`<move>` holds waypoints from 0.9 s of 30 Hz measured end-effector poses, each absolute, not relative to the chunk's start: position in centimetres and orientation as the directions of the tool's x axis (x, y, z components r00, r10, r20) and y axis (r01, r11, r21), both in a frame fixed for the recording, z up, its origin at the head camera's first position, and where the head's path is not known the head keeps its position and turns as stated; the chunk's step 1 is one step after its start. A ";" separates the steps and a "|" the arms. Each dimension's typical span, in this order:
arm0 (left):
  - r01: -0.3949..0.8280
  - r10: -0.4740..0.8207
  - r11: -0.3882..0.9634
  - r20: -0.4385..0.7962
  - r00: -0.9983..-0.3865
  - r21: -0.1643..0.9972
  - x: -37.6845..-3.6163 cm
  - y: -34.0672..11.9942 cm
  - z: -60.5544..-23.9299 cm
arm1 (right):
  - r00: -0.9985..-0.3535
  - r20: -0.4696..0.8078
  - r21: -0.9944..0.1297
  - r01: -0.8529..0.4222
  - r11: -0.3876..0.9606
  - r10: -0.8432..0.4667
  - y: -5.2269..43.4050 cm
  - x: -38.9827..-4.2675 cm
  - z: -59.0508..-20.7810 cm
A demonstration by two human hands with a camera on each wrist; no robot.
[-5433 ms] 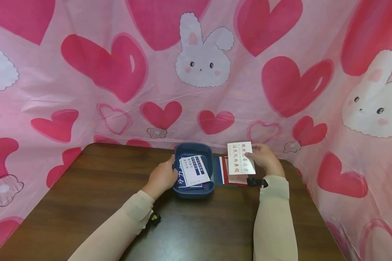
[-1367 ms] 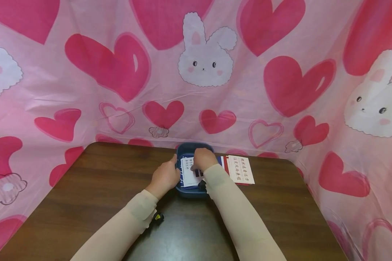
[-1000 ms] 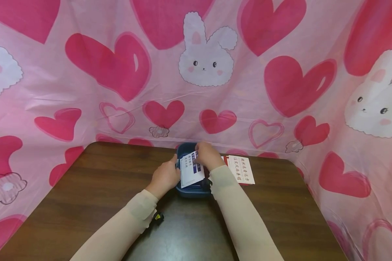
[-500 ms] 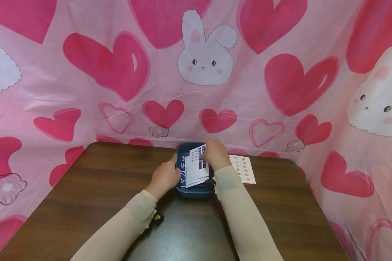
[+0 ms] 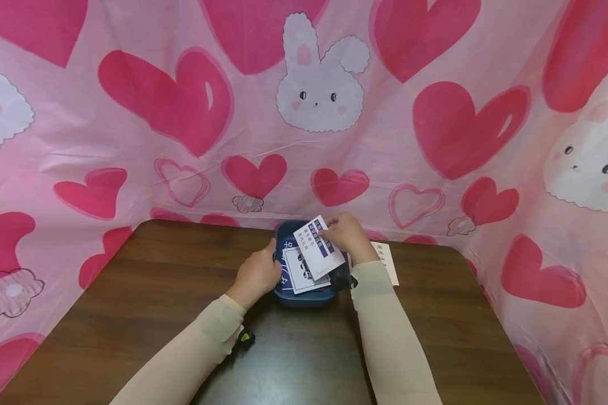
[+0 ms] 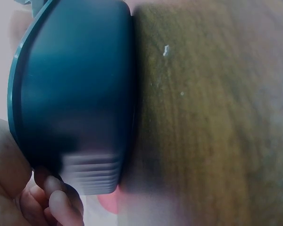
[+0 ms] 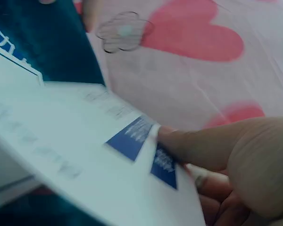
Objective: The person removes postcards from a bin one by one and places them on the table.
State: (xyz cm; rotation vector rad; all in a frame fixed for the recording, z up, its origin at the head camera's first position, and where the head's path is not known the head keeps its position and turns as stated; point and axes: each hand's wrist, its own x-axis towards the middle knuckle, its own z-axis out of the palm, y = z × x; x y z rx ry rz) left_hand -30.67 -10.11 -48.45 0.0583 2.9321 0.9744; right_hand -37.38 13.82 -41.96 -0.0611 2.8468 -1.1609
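Note:
My left hand grips the left rim of a dark blue plastic tub. In the left wrist view its thumb and curled fingers hold the tub's edge, and the tub's base rests on the wood. My right hand pinches a white card by its right edge, tilted over the tub; it bears dark blue blocks and printed characters. In the right wrist view the thumb presses on the card's face. Beneath it in the tub lie a white card with a dark border and a blue card.
Right of the tub, a white card with red characters lies on the brown wooden table, partly hidden by my right arm. A pink cloth with hearts and rabbits hangs behind the table and along its sides.
My right hand first set the red-lettered card onto the pile at right, then reached into the tub and picked up the blue-blocked card, drawing it up and rightward. The left hand stayed on the tub.

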 end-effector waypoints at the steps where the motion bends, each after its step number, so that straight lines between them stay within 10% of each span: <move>1: 0.020 0.053 0.800 -0.038 -0.998 0.600 -30.6 -10.1 -48.4 | -0.997 -0.053 -0.719 -0.002 0.695 -0.058 14.3 -37.3 -41.8; 27: 0.033 0.068 0.789 -0.034 -0.997 0.613 -30.6 -10.4 -48.5 | -0.978 -0.140 -0.750 0.207 0.628 0.155 28.6 -35.8 -40.9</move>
